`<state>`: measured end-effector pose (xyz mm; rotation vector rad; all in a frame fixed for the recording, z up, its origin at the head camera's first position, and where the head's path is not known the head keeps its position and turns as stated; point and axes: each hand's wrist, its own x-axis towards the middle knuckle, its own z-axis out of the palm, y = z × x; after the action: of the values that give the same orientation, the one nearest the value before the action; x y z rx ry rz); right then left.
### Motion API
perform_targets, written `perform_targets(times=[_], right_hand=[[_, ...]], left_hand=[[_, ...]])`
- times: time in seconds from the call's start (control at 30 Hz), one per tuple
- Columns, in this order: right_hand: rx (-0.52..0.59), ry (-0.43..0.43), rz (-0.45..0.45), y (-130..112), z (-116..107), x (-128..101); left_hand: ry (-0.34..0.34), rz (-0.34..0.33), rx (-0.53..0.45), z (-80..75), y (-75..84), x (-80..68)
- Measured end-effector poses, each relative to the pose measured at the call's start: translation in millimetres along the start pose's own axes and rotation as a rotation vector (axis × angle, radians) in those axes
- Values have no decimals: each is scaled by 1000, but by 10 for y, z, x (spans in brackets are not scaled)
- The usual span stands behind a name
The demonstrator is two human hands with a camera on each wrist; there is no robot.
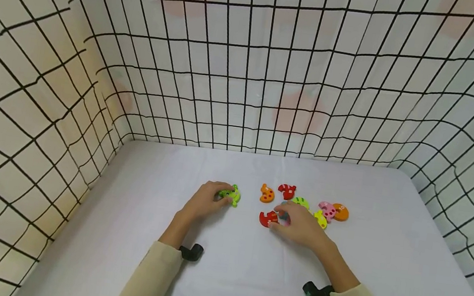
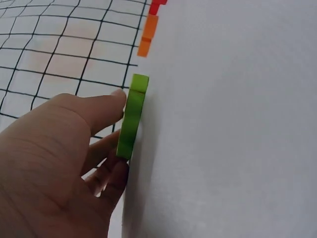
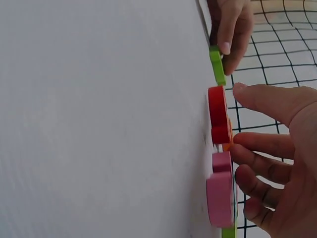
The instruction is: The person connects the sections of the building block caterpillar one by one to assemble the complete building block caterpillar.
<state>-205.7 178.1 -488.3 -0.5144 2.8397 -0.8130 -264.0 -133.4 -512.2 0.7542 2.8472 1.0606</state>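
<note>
1 green puzzle piece (image 1: 230, 195) is pinched by the left hand (image 1: 205, 200). 2 red pieces (image 1: 267, 218), 2 orange, 1 pink, 1 yellow and 1 more green are counted near the right hand (image 1: 299, 224), whose loosely spread fingers (image 3: 257, 146) touch the nearer red one.

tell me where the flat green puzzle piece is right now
In the head view the flat green puzzle piece lies on the white table, under the left hand fingertips, left of the other pieces.
</note>
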Motion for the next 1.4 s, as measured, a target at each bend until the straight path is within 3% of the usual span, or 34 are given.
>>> perform_targets(times=[0.27, 0.57, 0.9, 1.4], right_hand=[[-96, 17, 22, -75, 140, 29], [-162, 31, 60, -135, 227, 78], [-20, 60, 29, -273, 251, 130], [65, 87, -2, -398, 410, 283]], left_hand=[[62, 2, -50, 57, -72, -48], [87, -63, -91, 127, -82, -67], [89, -99, -109, 134, -48, -84], [108, -105, -137, 161, -43, -100]])
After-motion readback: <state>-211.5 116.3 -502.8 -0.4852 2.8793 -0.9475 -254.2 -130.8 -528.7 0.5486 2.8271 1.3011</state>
